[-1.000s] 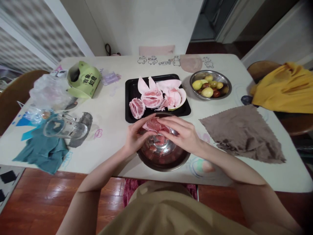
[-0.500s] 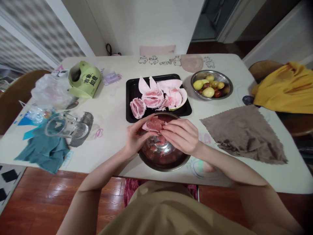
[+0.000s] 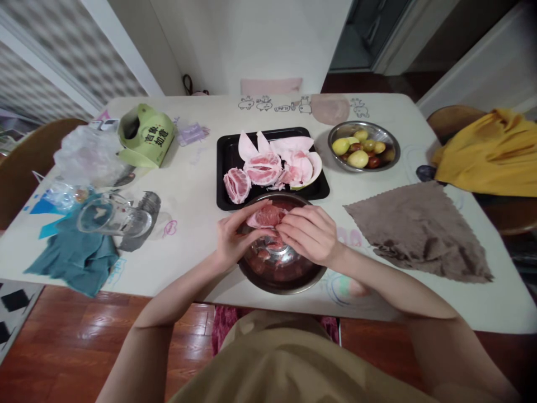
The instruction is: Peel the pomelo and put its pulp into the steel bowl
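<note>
Over a metal bowl (image 3: 272, 282), both hands hold one pink pomelo segment (image 3: 267, 216) with pale skin along its edge. My left hand (image 3: 233, 235) is closed round its left side, thumb below and fingers above. At its right end, my right hand (image 3: 312, 232) pinches the segment, its fingertips partly hidden. Red pulp pieces (image 3: 274, 244) lie in the bowl. Just behind stands a black tray (image 3: 226, 144) with peeled pomelo chunks (image 3: 263, 168) and thick pieces of peel (image 3: 310, 168).
A metal bowl of small fruit (image 3: 358, 159) stands at the back right, with a brown cloth (image 3: 419, 235) nearer me. On the left are a glass pitcher (image 3: 113, 215), a teal cloth (image 3: 78, 257), a green paper container (image 3: 151, 137) and a clear plastic bag (image 3: 86, 157).
Both hands stay over the bowl with the pomelo segment between them. The fingers have shifted only slightly, and the view has moved a touch.
</note>
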Action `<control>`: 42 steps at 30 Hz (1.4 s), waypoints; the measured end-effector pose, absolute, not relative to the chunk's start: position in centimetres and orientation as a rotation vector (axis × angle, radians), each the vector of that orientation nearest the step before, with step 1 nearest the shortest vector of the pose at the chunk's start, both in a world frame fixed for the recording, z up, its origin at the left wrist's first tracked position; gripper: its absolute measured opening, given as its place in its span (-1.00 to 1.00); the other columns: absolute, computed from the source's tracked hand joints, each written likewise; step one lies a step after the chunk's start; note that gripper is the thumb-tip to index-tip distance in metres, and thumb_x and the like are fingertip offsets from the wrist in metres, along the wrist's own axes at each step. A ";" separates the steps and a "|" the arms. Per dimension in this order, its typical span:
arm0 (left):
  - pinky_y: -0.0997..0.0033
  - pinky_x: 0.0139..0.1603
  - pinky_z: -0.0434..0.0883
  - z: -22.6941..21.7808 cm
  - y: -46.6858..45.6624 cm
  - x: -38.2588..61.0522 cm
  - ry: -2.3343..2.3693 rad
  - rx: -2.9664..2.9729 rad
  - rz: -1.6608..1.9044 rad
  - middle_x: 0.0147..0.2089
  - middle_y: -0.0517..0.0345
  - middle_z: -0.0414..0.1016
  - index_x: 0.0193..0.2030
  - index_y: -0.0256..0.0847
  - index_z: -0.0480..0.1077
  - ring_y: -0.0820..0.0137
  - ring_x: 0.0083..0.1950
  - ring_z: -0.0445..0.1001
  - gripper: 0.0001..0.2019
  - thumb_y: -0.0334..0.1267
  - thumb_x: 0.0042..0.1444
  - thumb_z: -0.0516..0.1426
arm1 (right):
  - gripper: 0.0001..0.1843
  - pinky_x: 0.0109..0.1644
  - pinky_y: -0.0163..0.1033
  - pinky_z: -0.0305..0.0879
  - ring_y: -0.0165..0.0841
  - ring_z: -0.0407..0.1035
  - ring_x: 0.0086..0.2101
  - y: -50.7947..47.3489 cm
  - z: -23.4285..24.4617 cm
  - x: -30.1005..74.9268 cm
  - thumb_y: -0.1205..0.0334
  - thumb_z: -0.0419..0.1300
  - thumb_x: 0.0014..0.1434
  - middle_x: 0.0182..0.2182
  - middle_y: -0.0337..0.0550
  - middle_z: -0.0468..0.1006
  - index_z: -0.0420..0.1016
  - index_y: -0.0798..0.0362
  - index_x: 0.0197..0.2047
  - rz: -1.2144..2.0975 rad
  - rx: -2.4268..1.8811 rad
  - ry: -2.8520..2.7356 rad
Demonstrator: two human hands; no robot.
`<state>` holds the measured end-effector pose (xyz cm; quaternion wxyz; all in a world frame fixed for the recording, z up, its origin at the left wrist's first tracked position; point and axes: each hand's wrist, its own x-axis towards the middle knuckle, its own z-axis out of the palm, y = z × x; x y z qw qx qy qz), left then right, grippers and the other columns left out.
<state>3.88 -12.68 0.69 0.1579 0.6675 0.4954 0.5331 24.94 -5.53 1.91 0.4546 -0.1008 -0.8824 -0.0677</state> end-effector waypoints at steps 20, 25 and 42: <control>0.34 0.00 0.61 0.2 -11.7 4.1 1.235 1.531 1.611 0.09 -0.05 0.66 0.12 -0.14 0.46 0.22 0.10 0.67 -0.48 -0.14 0.05 0.46 | -0.79 -0.10 -0.04 0.24 -0.26 0.45 -0.34 3.8 1.0 26.6 0.21 0.15 0.43 -0.37 -0.21 0.61 0.54 -0.05 -0.27 0.125 -0.764 -2.021; 0.36 -0.01 0.60 0.8 -10.9 3.8 1.183 1.497 1.585 0.09 -0.09 0.65 0.08 -0.18 0.48 0.23 0.06 0.67 -0.53 -0.04 0.11 0.41 | -0.80 -0.08 -0.03 0.25 -0.23 0.50 -0.31 5.8 -1.4 26.7 0.31 0.15 0.38 -0.33 -0.16 0.70 0.63 0.01 -0.19 0.178 -0.791 -2.121; 0.18 0.45 0.36 4.1 -7.0 5.7 1.188 1.733 1.495 0.31 0.04 0.51 0.27 -0.05 0.44 0.33 0.35 0.47 -0.64 -0.08 0.50 -0.02 | -0.80 -0.07 -0.08 0.49 -0.26 0.57 -0.12 -1.7 5.1 24.4 0.37 0.31 0.31 -0.18 -0.17 0.74 0.64 -0.02 -0.02 -0.231 -0.236 -2.045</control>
